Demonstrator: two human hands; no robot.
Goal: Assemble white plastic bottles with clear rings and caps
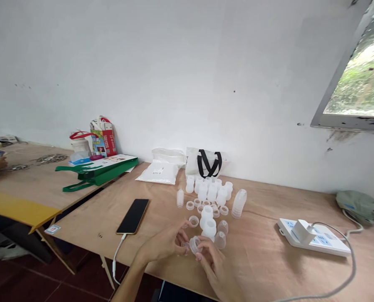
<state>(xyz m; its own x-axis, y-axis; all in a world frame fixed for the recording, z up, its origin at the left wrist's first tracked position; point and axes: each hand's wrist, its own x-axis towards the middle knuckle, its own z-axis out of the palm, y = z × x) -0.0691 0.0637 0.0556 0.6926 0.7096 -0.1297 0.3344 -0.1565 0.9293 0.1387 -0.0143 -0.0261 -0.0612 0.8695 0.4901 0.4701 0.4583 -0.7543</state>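
Note:
My left hand point(171, 238) pinches a small translucent piece point(185, 247), possibly a bottle nipple, partly covered by the fingers. Close beside it, my right hand point(210, 255) grips a translucent screw ring point(194, 245) between thumb and fingers, tilted with its opening toward the left hand. Just beyond the hands stand small white bottles point(209, 226) in a row, with clear dome caps point(220, 240) to their right. A loose ring point(193, 221) lies near my left fingertips. Farther back are several more rings point(224, 210) and a group of white bottles point(211, 193).
A stack of clear caps point(239, 203) and a stack of nipple-like pieces point(180, 198) flank the bottles. A phone point(133, 216) on a cable lies left, a power strip point(314, 237) right. Behind are a plastic packet point(158, 172) and a black-handled bag point(191, 163).

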